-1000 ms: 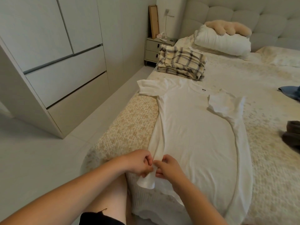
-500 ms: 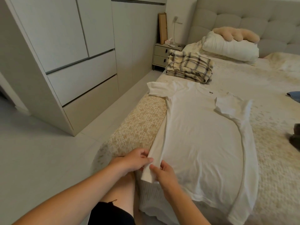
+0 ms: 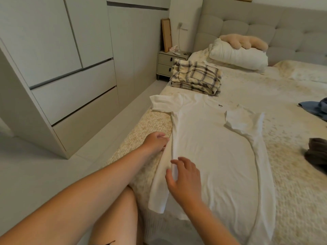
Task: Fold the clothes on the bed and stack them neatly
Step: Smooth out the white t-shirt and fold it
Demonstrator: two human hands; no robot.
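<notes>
Fingertips of left hand — hidden behind white T-shirt's edge.

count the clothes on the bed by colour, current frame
White T-shirt: 1
Plaid folded stack: 1 (piece count hidden)
Blue garment: 1
Dark grey garment: 1
Total: 4

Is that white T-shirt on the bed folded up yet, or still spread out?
Mostly spread out. The white T-shirt lies flat at full length on the bed; only its right side and sleeve are turned inward.
</notes>
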